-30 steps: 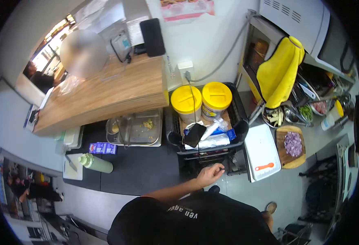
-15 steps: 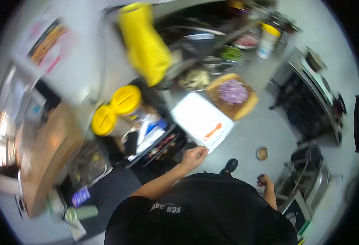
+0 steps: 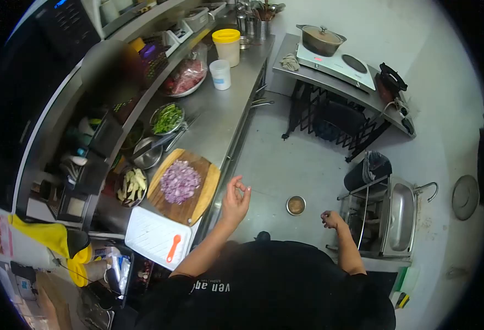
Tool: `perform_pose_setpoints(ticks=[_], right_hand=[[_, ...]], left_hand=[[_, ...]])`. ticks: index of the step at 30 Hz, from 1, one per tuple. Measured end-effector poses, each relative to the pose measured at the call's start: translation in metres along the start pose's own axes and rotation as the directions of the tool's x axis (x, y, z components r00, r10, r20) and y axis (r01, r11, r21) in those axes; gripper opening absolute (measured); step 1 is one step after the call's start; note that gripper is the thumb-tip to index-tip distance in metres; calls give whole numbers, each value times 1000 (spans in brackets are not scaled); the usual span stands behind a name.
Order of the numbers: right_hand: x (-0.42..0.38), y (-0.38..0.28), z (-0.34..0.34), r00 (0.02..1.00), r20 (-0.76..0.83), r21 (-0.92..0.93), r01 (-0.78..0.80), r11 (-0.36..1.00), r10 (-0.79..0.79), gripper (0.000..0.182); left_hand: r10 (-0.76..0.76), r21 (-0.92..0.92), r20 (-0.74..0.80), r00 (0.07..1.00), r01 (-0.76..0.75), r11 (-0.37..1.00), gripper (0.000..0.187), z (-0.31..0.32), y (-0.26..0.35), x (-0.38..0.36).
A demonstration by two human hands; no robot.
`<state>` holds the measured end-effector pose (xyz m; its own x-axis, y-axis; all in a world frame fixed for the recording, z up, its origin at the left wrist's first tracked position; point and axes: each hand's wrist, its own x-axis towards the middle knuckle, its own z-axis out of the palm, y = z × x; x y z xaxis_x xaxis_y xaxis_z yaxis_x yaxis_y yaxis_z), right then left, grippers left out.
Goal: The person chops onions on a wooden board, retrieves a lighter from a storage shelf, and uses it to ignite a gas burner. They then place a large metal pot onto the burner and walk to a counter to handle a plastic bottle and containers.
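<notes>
My left hand (image 3: pixel 236 201) is raised beside the counter edge, its fingers apart and nothing between them. It is nearest to a wooden cutting board (image 3: pixel 210 181) that bears a heap of chopped red onion (image 3: pixel 180 182). Next to that board lies a white cutting board (image 3: pixel 148 231) with an orange-handled peeler or knife (image 3: pixel 174 248) on it. My right hand (image 3: pixel 331 219) hangs over the floor near the sink stand, fingers curled in, with no object showing in it.
Along the counter stand a bowl of pale cut vegetable (image 3: pixel 132 186), a bowl of chopped greens (image 3: pixel 168 119), bagged meat (image 3: pixel 190 77) and a yellow-lidded tub (image 3: pixel 226 48). A small round bowl (image 3: pixel 295 205) sits on the floor. Ahead is a pot (image 3: pixel 322 39); at right, a sink (image 3: pixel 402 220).
My view has swung to the right, bringing the counter, stove table and sink into sight. My left hand has come away from the white board's edge, its fingers now spread.
</notes>
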<state>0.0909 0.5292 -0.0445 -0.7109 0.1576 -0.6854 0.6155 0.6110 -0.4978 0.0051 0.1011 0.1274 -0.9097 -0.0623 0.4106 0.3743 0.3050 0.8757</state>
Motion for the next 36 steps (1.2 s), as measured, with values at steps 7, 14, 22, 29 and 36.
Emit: perform_pose_setpoints(ticks=[7,14,22,29,36], right_hand=[[108,-42,-35,996,65,142,-62,988,53,29],[206,-133,-79,966,151,-115,226,967,-208,31],[304,-243,-196,902,61,-523,393,756,-426,41],[301,-418,-298,883,-275,-136,356,924,-381,24],[396,-573,-466,654,-544,-96,574,813,-526,33]], left_hand=[[-129,73,90,987,123,990,35,50,-44,58],[-168,-172,-101,981,149,974,34,84,-106,204],[-104,-127,-84,991,92,988,37,113,-147,353],[-196,-104,-180,964,179,978,37,133,-186,383],[-206,73,-440,874,263,962,39,136,-205,416]])
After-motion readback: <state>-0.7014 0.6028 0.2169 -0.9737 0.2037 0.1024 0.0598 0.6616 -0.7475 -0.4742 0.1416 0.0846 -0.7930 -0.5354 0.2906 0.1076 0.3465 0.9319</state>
